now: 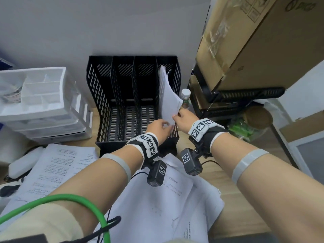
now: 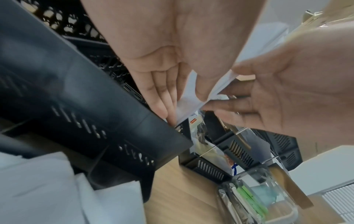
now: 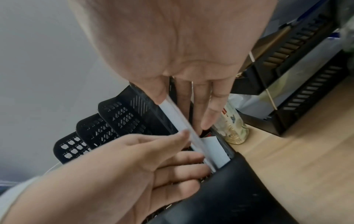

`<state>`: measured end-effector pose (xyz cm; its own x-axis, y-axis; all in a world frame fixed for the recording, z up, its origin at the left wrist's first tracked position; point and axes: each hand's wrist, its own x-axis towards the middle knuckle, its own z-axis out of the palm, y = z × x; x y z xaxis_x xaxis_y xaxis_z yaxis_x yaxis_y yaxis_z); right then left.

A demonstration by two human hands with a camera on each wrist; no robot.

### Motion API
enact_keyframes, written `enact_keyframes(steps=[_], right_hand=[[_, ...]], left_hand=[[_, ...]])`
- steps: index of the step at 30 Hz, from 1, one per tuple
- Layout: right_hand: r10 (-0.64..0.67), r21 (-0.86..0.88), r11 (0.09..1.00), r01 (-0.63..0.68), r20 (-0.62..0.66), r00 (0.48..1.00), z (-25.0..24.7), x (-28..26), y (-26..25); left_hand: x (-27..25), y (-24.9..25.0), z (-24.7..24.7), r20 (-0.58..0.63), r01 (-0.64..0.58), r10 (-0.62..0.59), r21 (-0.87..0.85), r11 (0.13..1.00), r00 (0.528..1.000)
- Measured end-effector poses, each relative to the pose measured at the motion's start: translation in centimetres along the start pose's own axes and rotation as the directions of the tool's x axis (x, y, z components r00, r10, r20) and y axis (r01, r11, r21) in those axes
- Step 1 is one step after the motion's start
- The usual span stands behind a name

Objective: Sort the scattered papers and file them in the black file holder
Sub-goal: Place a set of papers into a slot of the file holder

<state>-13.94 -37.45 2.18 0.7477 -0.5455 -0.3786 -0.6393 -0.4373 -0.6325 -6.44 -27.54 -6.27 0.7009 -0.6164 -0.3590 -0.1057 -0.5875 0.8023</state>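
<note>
Two hands meet at the near end of the black file holder (image 1: 122, 95), in the middle of the head view, where a thin sheaf of white papers (image 1: 169, 95) stands on edge in the rightmost of its four slots, leaning towards the right wall. The right hand (image 1: 184, 120) pinches the sheaf's near edge, thumb on one face and straight fingers on the other. The left hand (image 1: 158, 128) pinches the lower near corner just beside it, thumb against the face and fingers behind. The other three slots look empty.

More printed sheets (image 1: 57, 169) lie scattered on the bench (image 1: 228, 204) across the lower part of the frame, so most of the filing seems yet to come.

The sheaf is light and floppy and bows under its own weight. It should handle best gripped along an edge with both faces supported; loose sheets could fan out, slide apart or crease against the mesh divider.
</note>
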Motion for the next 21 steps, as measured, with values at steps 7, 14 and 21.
enact_keyframes(steps=[7,14,21], right_hand=[[0.198,0.155,0.959,-0.237,0.232,0.952,1.9,-5.3,6.2],[0.411,-0.225,0.911,-0.344,0.549,0.728,7.5,-12.2,14.2],[0.407,0.136,0.841,-0.524,0.479,0.778,12.3,-15.5,16.9]], left_hand=[[-6.1,-4.1,-2.3,-0.006,0.09,-0.09,-0.029,0.996,0.996],[-11.5,-12.0,-2.4,0.181,0.245,-0.464,0.657,0.713,0.867],[-12.6,-15.4,-1.8,0.201,0.256,-0.411,0.526,0.811,0.889]])
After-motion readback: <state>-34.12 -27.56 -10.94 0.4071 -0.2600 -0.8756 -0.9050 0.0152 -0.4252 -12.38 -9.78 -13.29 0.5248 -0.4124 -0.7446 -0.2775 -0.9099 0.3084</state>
